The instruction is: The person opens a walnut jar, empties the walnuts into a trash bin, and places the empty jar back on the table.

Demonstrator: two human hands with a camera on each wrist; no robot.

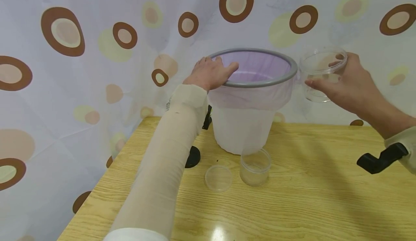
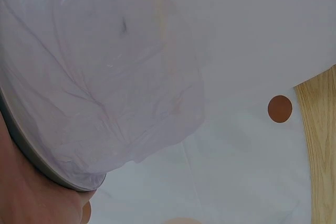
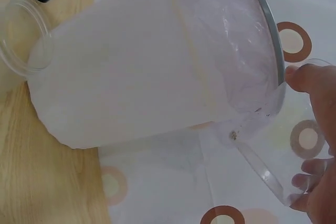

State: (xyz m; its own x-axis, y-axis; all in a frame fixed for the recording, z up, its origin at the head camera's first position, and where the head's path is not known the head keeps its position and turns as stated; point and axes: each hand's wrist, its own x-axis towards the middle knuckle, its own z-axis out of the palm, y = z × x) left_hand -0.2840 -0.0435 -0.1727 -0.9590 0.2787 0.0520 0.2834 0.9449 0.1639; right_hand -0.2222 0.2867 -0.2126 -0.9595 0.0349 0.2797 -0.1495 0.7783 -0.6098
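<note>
A white trash can with a grey rim and a pale purple liner stands upright on the table. My left hand holds the left side of its rim, thumb reaching over the opening; the left wrist view shows the hand against the grey rim. Right of the can, my right hand grips a clear plastic jar around its side, raised to about rim height. Small dark specks show on the jar in the right wrist view, where it overlaps the rim.
A second clear jar stands on the wooden table before the can. Beside it lies a clear round lid. A black round lid is partly behind my left forearm. A patterned curtain hangs behind and at left.
</note>
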